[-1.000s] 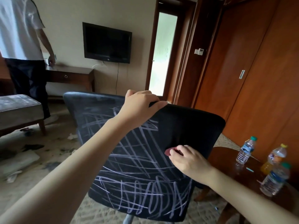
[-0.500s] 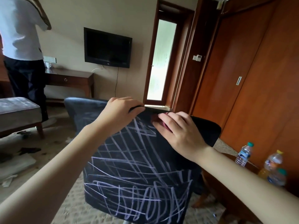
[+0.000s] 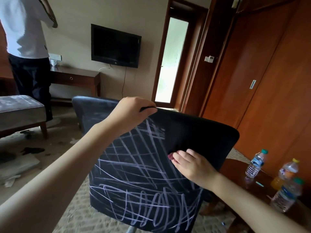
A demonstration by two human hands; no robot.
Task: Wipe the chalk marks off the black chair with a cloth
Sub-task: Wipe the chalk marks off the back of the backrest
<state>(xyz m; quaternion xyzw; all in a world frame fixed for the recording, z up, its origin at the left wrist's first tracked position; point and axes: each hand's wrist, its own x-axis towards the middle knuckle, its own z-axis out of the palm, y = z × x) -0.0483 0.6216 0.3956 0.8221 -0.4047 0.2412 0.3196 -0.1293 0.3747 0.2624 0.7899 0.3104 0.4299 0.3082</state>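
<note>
Our left hand [image 3: 134, 111] grips the top edge of the black chair [image 3: 193, 135]. Our right hand [image 3: 190, 163] holds what looks like a reddish cloth [image 3: 170, 156] against the chalk marks [image 3: 134, 165]. The labels on the bottles [image 3: 255, 163] are too blurred to read.

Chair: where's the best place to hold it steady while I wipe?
Probably the top edge of the chair, from above, as the left hand grips it now: the rim is thin enough to curl fingers over, and it sits above the chalk marks and the right hand holding the cloth.
</note>
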